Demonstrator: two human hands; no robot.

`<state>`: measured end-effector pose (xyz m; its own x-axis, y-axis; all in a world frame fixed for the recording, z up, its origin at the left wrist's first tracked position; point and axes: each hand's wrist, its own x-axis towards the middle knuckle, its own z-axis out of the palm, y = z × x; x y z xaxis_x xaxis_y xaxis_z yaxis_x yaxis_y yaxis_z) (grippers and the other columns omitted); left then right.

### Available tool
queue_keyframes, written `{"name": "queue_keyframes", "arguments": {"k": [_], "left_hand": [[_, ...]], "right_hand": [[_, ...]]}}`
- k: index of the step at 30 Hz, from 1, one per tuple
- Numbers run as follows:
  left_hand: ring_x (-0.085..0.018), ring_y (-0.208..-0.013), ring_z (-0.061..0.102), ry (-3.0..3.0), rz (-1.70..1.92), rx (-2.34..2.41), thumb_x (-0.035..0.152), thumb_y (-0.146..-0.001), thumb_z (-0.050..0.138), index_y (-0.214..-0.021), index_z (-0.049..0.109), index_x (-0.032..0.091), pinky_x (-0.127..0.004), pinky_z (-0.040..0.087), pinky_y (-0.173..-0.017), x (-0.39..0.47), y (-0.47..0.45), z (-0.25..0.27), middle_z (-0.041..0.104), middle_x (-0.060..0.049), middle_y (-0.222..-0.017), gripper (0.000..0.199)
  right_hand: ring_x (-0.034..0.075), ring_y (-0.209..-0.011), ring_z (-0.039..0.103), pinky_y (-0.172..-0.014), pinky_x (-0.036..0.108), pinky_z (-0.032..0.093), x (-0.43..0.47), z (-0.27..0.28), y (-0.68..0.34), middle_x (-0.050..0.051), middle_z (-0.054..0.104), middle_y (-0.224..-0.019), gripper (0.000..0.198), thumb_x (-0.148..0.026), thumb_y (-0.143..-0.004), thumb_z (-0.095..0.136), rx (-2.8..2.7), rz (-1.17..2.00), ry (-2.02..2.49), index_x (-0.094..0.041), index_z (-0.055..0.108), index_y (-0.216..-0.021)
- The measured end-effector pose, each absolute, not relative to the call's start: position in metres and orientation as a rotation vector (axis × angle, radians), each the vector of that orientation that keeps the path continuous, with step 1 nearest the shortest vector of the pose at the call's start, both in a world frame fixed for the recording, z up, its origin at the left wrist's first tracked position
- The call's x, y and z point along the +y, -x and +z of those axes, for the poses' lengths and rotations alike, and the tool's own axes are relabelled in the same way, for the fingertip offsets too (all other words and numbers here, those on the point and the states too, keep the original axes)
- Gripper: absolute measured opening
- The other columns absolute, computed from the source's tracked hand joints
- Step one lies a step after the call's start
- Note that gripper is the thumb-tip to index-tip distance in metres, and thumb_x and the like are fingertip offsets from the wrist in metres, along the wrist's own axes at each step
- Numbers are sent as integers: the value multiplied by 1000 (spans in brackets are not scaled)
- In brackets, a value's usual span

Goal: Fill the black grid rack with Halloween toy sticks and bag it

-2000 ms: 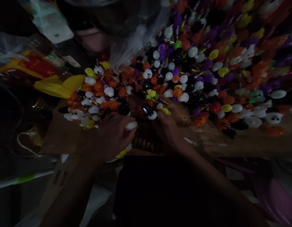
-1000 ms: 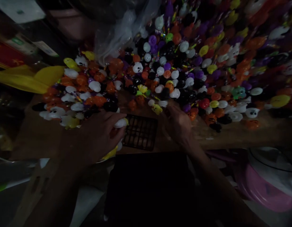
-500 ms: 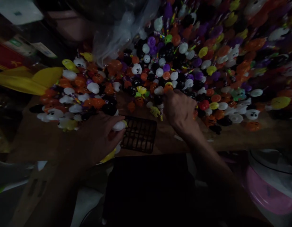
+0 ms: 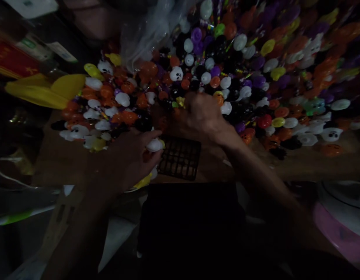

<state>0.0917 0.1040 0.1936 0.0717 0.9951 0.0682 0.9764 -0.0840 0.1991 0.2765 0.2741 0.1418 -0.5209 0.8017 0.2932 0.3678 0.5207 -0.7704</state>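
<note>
My left hand (image 4: 133, 153) is at the left end of a dark grid tray (image 4: 180, 157), with thumb and fingers closed around a small white plastic figure (image 4: 154, 145). A yellow figure (image 4: 144, 181) shows below that hand. Beyond the tray, at the front of a heap of small plastic figures (image 4: 206, 77), is my right hand (image 4: 204, 116). It is slightly blurred, with its fingers curled in. What it holds, if anything, is hidden. White, black, orange, purple and yellow figures make up the heap, some with ghost or skull faces and patterned sticks.
A smaller pile of figures (image 4: 102, 112) lies at the left, beside a yellow object (image 4: 48, 91). Clear plastic wrapping (image 4: 147, 39) covers part of the back. The wooden table's front edge (image 4: 290, 177) runs near my body. Low at the right stands a pink basin (image 4: 334, 233).
My right hand has moved left along the front of the heap, toward the tray. My left hand keeps the white figure. The whole view has shifted slightly.
</note>
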Motion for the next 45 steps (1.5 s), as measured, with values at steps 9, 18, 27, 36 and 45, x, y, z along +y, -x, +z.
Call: {"name": "queue_keyframes", "arguments": {"k": [9,18,27,36,45], "left_hand": [[-30,-100,69,-2150,251,2080,45,-94,54,-128,67,24,-42,54,-85,104,-89,195,74,-10,-109,42],[-33,-103,69,-2138,262,2095,45,-94,50,-128,65,24,-46,55,-86,106,-94,195,75,-11,-112,43],[-32,-99,70,-2236,310,2062,41,-96,52,-134,61,23,-45,56,-84,103,-91,195,73,-11,-109,44],[-31,-105,71,-2233,308,2032,40,-93,55,-138,57,28,-42,58,-86,103,-87,194,72,-8,-118,47],[-30,-118,69,-2079,417,2086,41,-91,53,-143,52,28,-43,58,-99,103,-92,195,68,-7,-136,54]], "right_hand": [[17,-80,63,-72,31,52,201,113,-314,3,68,-89,8,-27,-95,63,-1865,1122,1046,-18,62,-95],[33,-114,54,-98,49,42,204,117,-303,18,70,-115,29,-5,-95,51,-2756,289,1010,-16,75,-106],[22,-95,67,-85,32,51,219,117,-296,8,74,-109,24,-19,-101,53,-2311,963,857,-18,70,-118],[17,-92,71,-84,27,52,221,93,-255,1,77,-99,15,-26,-99,63,-2081,1297,717,-20,76,-100],[19,-99,69,-91,33,51,222,85,-253,5,76,-103,18,-27,-102,56,-2256,1073,619,-22,73,-101]]}}
